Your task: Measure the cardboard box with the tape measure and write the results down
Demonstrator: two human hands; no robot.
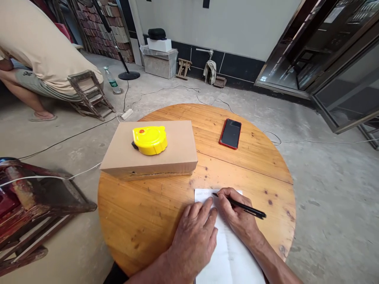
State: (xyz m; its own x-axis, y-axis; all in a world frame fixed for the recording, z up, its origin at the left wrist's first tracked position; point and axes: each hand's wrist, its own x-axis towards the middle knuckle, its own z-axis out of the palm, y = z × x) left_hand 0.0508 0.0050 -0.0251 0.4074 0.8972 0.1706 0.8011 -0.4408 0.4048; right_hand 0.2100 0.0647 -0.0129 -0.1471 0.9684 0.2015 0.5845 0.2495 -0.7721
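A sheet of white paper [233,258] lies on the round wooden table [142,213] close to me, with a short line of small writing at its top left. My left hand [197,236] rests flat across the paper's left side, fingers stretched out and holding nothing. In my right hand [237,213] a black pen [250,209] is pinched, its tip at the end of the written line. Farther off, a yellow tape measure [150,140] sits on top of a brown cardboard box [177,142].
A phone in a red case [230,134] lies toward the table's far right. On the left, another person [50,59] sits on a small wooden chair [90,92] near a plastic bottle [111,81]. A worn wooden stool [38,205] stands left of the table. Cables cross the floor.
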